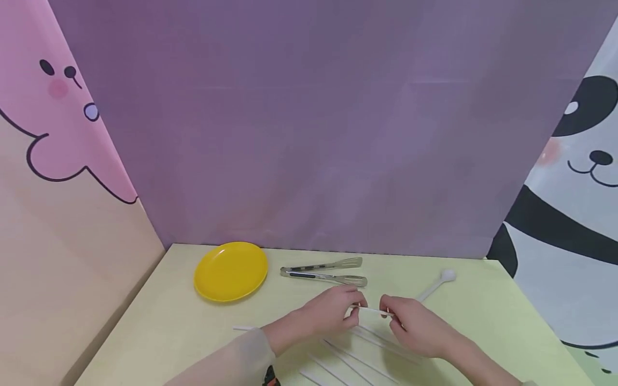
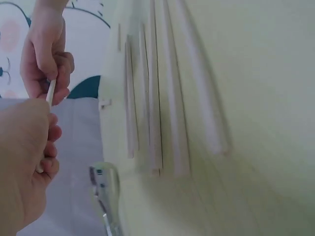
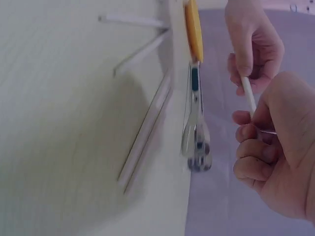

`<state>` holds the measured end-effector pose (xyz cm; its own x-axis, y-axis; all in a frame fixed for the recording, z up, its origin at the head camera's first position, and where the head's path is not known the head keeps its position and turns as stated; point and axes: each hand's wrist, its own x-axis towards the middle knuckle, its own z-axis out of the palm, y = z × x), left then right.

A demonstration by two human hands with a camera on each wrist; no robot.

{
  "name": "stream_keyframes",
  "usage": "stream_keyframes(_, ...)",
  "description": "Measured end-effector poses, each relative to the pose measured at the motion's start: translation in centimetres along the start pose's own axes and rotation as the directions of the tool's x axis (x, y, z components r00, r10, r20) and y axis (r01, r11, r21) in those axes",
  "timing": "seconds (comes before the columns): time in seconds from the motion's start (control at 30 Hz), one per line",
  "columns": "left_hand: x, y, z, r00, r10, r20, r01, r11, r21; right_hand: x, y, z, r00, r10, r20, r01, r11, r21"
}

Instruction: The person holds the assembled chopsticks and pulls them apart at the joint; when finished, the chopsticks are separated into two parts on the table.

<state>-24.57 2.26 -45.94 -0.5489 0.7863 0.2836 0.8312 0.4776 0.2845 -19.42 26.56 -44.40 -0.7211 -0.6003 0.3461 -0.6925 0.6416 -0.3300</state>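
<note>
Above the table, both hands hold one thin white stick [image 1: 374, 310] between them. My left hand [image 1: 333, 309] pinches one end, and my right hand [image 1: 419, 325] grips the other with curled fingers. In the left wrist view the held stick [image 2: 50, 91] spans the short gap between the hands. The right wrist view shows the same stick [image 3: 249, 94] slanting from one hand to the other. Below the hands, several similar pale sticks [image 1: 345, 356] lie loosely spread on the table; one long stick [image 2: 203, 83] appears close up in the left wrist view.
A yellow plate [image 1: 230, 272] stands at the back left of the pale table [image 1: 159, 321]. Metal tongs [image 1: 323, 272] lie spread beside it. Toward the back right is a white long-handled thing with a broad end [image 1: 447, 275]. A purple backdrop [image 1: 309, 134] rises behind.
</note>
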Motion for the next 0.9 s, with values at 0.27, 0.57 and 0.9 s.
stream_keyframes(0.27, -5.1, 1.2, -3.6, 0.999, -0.021, -0.048, 0.022, 0.999, 0.029, 2.6, -4.2, -0.1, 0.989, -0.139, 0.052, 0.135, 0.989, 0.062)
stream_keyframes(0.57, -7.4, 2.1, -5.9, 0.995, -0.02, -0.099, 0.034, 0.99, 0.137, 4.0, -6.0, -0.4, 0.975, -0.22, 0.033, 0.217, 0.973, 0.083)
stream_keyframes(0.9, -7.7, 1.8, -5.9, 0.947, 0.125, -0.296, -0.026, 0.948, 0.318, 4.8, -6.0, -1.1, 0.971, -0.232, 0.048, 0.232, 0.973, 0.024)
